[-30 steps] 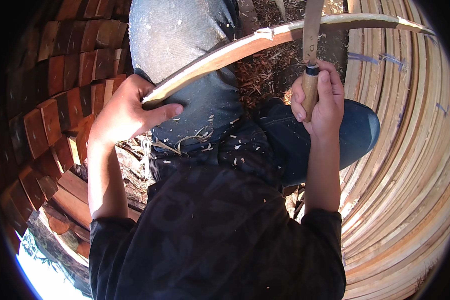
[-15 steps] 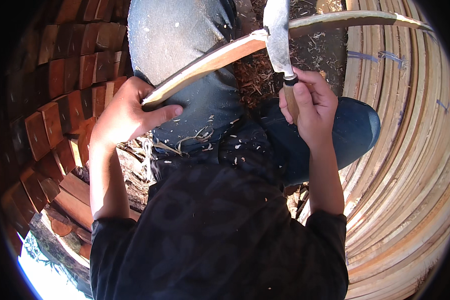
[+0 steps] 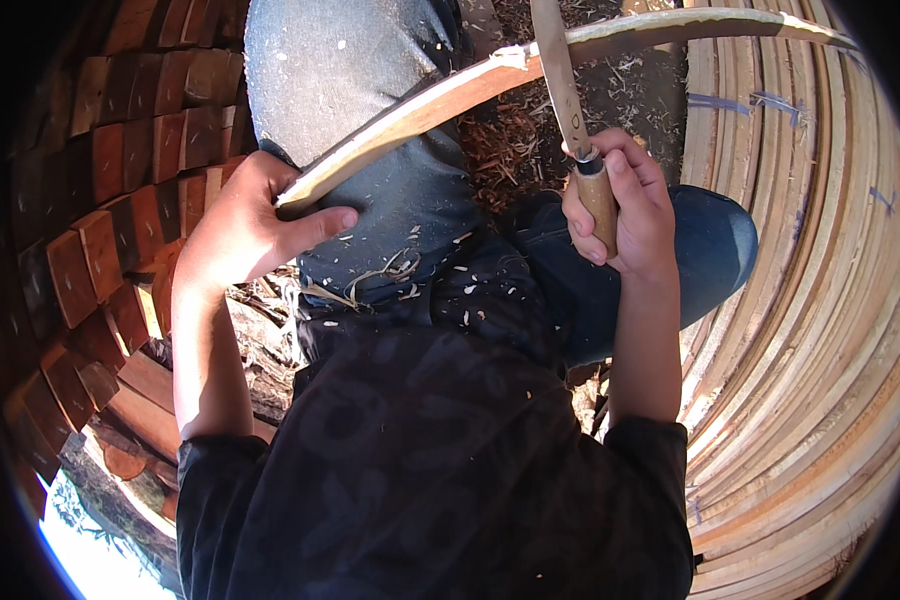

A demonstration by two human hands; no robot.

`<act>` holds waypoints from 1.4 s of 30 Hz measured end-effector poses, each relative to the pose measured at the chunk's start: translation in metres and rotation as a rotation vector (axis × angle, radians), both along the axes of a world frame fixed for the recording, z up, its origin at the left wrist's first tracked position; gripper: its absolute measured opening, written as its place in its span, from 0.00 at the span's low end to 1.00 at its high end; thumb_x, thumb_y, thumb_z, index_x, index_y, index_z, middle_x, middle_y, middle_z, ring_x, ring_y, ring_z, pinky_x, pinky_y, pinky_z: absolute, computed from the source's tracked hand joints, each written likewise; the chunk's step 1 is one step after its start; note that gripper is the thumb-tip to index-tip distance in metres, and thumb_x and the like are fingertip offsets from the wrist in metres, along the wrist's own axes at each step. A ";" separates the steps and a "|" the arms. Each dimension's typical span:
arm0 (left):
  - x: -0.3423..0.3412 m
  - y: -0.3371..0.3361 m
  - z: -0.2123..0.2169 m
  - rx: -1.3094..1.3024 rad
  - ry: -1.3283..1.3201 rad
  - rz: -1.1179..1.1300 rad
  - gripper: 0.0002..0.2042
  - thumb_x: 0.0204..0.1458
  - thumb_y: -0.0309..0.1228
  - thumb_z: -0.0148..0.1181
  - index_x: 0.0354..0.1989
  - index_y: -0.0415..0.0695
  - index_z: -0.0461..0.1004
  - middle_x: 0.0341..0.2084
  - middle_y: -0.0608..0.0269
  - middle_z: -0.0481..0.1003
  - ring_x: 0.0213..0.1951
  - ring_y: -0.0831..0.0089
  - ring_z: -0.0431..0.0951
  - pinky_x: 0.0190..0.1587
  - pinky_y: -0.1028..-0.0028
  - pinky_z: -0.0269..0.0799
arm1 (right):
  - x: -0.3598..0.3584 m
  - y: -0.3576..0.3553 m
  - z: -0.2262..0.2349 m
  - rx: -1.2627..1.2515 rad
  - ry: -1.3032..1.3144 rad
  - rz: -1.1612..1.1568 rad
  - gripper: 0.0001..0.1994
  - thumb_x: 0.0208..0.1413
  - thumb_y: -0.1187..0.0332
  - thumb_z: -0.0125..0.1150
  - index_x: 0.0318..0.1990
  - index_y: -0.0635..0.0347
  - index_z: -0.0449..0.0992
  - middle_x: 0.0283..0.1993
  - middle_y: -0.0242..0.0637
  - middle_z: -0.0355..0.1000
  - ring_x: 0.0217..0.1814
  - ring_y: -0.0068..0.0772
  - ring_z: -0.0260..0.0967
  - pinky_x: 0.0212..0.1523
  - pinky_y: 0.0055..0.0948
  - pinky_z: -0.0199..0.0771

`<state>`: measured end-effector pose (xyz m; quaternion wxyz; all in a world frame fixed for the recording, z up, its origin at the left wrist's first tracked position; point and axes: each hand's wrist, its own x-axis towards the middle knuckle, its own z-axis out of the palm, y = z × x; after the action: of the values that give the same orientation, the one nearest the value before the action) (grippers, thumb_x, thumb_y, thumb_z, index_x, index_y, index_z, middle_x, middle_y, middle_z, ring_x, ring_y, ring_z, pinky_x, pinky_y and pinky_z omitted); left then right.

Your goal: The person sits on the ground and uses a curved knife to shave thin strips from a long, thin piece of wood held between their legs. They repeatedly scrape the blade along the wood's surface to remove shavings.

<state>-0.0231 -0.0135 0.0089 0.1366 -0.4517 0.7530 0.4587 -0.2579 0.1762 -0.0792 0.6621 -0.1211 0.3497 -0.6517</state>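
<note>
A long wooden strip point(image 3: 410, 120) slants from my left hand across my raised knee toward the far right. Pale stripped wood and darker bark-like patches show along it. My left hand point(image 3: 245, 215) holds its near end, fingers wrapped beneath and the thumb sticking out to the right. In my right hand point(image 3: 625, 205) is a knife point(image 3: 562, 90), gripped by its round wooden handle with the blade pointing away from me. The blade crosses the strip just right of a raised, curled sliver point(image 3: 510, 57). Whether its edge touches the wood I cannot tell. The blade's tip is cut off by the upper edge of the view.
Stacked split wood blocks point(image 3: 100, 250) rise on my left. Long pale slats point(image 3: 770, 300) lie in a stack on my right, some with purple marks. Wood shavings point(image 3: 515, 140) litter the ground beyond my legs, and small chips lie on my jeans point(image 3: 390, 210).
My right hand has rolled the knife, so the blade shows narrower and more of the handle is visible. The strip and left hand have shifted slightly left.
</note>
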 end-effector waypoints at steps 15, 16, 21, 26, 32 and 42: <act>0.016 -0.007 -0.016 0.054 -0.025 -0.045 0.21 0.37 0.38 0.74 0.27 0.32 0.73 0.20 0.57 0.73 0.25 0.74 0.74 0.28 0.74 0.68 | 0.006 -0.008 -0.002 0.004 0.707 -0.281 0.09 0.61 0.70 0.50 0.46 0.64 0.70 0.24 0.41 0.71 0.14 0.17 0.59 0.15 0.16 0.58; 0.017 -0.007 -0.017 0.025 0.000 -0.056 0.21 0.37 0.39 0.74 0.27 0.32 0.73 0.20 0.57 0.73 0.25 0.74 0.74 0.28 0.74 0.68 | 0.013 -0.008 -0.005 0.005 0.600 -0.297 0.09 0.62 0.70 0.49 0.46 0.64 0.70 0.24 0.41 0.71 0.14 0.17 0.58 0.14 0.16 0.58; 0.009 -0.010 -0.012 0.110 -0.068 -0.073 0.21 0.37 0.38 0.74 0.27 0.32 0.73 0.20 0.57 0.73 0.25 0.73 0.74 0.28 0.74 0.68 | 0.022 -0.006 -0.007 0.000 0.220 -0.225 0.11 0.64 0.65 0.45 0.45 0.63 0.69 0.23 0.44 0.69 0.12 0.21 0.57 0.12 0.18 0.56; 0.012 -0.007 -0.011 0.037 -0.056 -0.062 0.19 0.37 0.37 0.73 0.24 0.32 0.75 0.17 0.58 0.73 0.23 0.75 0.73 0.27 0.74 0.67 | 0.021 -0.002 0.000 -0.062 0.124 -0.096 0.13 0.64 0.63 0.44 0.46 0.63 0.68 0.24 0.46 0.67 0.15 0.25 0.60 0.09 0.19 0.57; -0.002 -0.008 0.000 0.097 -0.081 -0.070 0.19 0.37 0.38 0.73 0.24 0.32 0.75 0.17 0.59 0.73 0.23 0.76 0.73 0.28 0.75 0.68 | 0.017 -0.010 0.005 0.098 0.560 -0.505 0.10 0.63 0.69 0.46 0.46 0.65 0.69 0.24 0.43 0.70 0.14 0.19 0.59 0.14 0.17 0.57; 0.019 -0.006 -0.018 0.002 -0.063 -0.044 0.25 0.34 0.42 0.75 0.28 0.32 0.71 0.23 0.57 0.73 0.26 0.73 0.74 0.30 0.74 0.70 | 0.012 -0.004 0.004 0.010 0.112 -0.075 0.12 0.64 0.67 0.46 0.46 0.65 0.70 0.21 0.42 0.68 0.12 0.18 0.56 0.11 0.17 0.53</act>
<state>-0.0043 -0.0194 -0.0090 0.1706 -0.4492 0.7575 0.4419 -0.2461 0.1721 -0.0755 0.6172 -0.1408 0.3936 -0.6666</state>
